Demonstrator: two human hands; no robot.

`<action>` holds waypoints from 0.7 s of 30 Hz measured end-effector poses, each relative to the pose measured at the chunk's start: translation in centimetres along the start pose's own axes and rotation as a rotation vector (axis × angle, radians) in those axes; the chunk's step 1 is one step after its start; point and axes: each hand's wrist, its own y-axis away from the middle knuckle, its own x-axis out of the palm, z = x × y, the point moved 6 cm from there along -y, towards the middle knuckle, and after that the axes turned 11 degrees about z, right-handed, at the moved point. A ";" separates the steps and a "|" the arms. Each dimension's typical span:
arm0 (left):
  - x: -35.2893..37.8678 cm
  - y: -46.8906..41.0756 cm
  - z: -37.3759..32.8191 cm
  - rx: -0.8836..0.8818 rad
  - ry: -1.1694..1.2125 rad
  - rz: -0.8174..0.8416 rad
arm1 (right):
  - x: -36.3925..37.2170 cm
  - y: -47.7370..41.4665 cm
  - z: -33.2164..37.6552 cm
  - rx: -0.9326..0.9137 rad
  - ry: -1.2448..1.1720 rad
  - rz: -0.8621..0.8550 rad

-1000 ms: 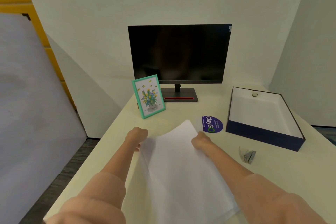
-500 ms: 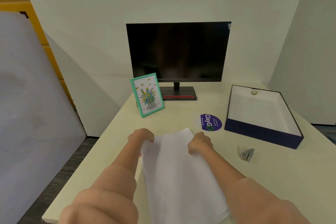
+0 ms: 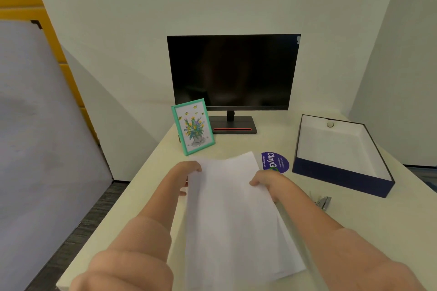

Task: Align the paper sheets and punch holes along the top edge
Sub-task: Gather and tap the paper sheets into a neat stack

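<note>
Both hands, left hand (image 3: 186,172) and right hand (image 3: 267,181), are gripping the white paper sheets (image 3: 233,215) in front of the black monitor (image 3: 234,71).

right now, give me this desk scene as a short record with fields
paper sheets: white stack, held at both side edges near the top
left hand: gripping the stack's left edge
right hand: gripping the stack's right edge
metal punch: lying on the desk right of the stack, untouched
navy box: open, far right
picture frame: upright beside the monitor
purple sticker: behind the right hand
</note>
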 end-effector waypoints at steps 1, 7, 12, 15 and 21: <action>-0.2 0.1 -0.4 0.016 0.066 0.003 | -0.3 0.2 0.3 -0.014 -0.082 0.022; -0.6 0.1 0.5 -0.024 -0.040 -0.067 | -1.5 0.1 1.5 -0.069 0.020 0.019; 0.8 -0.4 1.3 0.078 0.162 0.047 | -0.6 0.4 2.4 -0.220 0.067 0.094; 0.6 -0.9 0.4 0.128 0.307 0.098 | -1.1 0.5 3.2 -0.275 -0.044 0.161; -1.5 2.9 -8.0 0.599 0.298 -0.115 | -3.5 5.7 8.3 -0.521 -0.276 0.132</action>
